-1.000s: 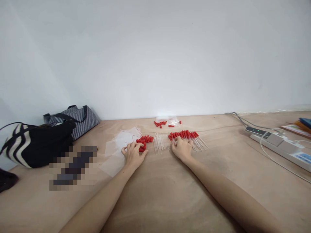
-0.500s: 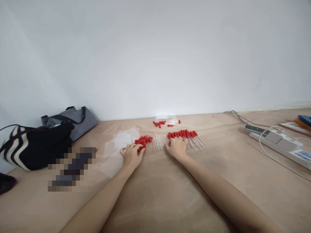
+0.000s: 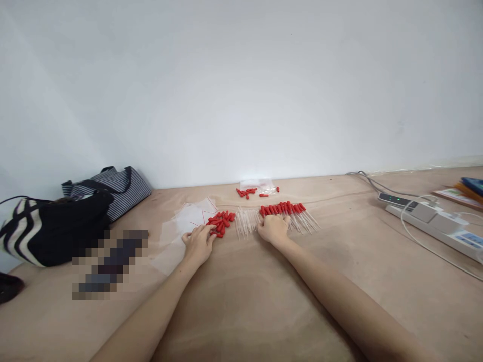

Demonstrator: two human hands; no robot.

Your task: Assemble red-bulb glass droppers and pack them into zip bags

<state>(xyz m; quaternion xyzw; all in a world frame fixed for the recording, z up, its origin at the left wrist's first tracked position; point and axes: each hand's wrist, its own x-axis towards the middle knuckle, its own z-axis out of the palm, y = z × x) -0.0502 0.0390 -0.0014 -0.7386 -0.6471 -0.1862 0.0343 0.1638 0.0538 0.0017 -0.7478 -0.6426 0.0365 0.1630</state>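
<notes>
My left hand [image 3: 198, 244] rests at the left edge of a loose pile of small red bulb-shaped pieces [image 3: 222, 222], its fingers spread and nothing visible held in them. Beneath and behind that hand lie clear flat zip bags [image 3: 190, 215] with red lines. Thin whitish sticks [image 3: 247, 221] lie side by side between the two hands. My right hand [image 3: 273, 229] is closed with fingers curled, over the near part of a row of red-tipped sticks [image 3: 285, 207]. What its fingertips grip is hidden.
Several red pieces [image 3: 246, 191] and a clear bag [image 3: 258, 185] lie by the wall. At left are a black bag [image 3: 75, 226] and a striped bag [image 3: 134, 183]. A power strip [image 3: 433, 223] with cables and some books [image 3: 468, 193] lie at right.
My left hand has drawn slightly left and back from the red pile, which now looks more spread out. My right hand has stayed nearly in place.
</notes>
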